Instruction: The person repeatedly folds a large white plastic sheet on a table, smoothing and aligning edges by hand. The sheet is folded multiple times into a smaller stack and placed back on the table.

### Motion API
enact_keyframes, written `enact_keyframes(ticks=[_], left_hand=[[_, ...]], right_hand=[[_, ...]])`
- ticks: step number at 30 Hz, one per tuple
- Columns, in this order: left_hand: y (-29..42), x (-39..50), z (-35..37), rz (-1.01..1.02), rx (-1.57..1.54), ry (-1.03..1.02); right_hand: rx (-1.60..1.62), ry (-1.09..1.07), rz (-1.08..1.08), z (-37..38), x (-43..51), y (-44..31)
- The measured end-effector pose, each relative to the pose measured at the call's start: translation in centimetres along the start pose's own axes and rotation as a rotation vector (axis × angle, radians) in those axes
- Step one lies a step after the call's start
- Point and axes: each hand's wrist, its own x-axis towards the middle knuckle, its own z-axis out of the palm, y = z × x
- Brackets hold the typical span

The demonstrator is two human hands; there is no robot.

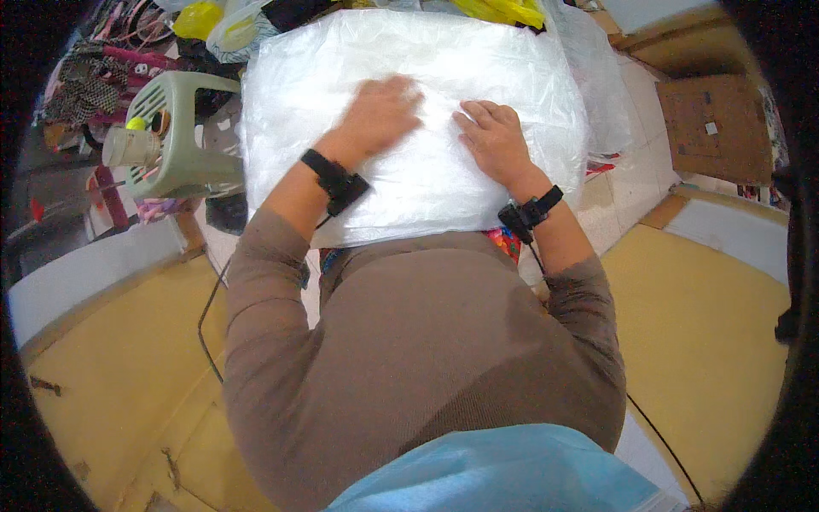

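Observation:
A white translucent plastic sheet (409,185) covers the flat surface before me, wrinkled and shiny. Over its middle is my left hand (382,114), blurred by motion, palm down with fingers apart and no object visible in it. My right hand (496,136) rests on the sheet to the right, fingers slightly bent and spread, holding nothing. Each wrist wears a black strap with a small device, the left one (336,182) and the right one (530,212). What lies under the sheet is hidden.
A pale green plastic stool (185,173) stands at left, bearing a clear plastic cup (131,147) and small items. Yellow plastic bags (502,9) lie beyond the sheet. At right is a cardboard box (716,128). Thin black cables (203,313) hang near my arms.

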Motion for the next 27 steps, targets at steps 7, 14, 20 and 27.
enact_keyframes(ticks=[7, 14, 20, 27], left_hand=[[-5.5, -2.6, 0.9, -0.576, 0.253, 0.024], [-6.7, -4.7, 2.4, -0.773, 0.128, 0.071], [-7.2, -6.2, 2.5, -0.687, -0.085, 0.184], [-7.1, -5.8, 2.9, -0.622, -0.135, 0.247]], right_hand=[[-0.179, 0.006, 0.278, 1.0, -1.7, 1.1], [-0.116, 0.136, 0.699, 2.9, -8.5, 10.2], [0.525, 0.467, 1.123, 0.0, -26.7, 16.6], [0.847, -0.611, 1.099, 8.8, -36.1, 6.5]])
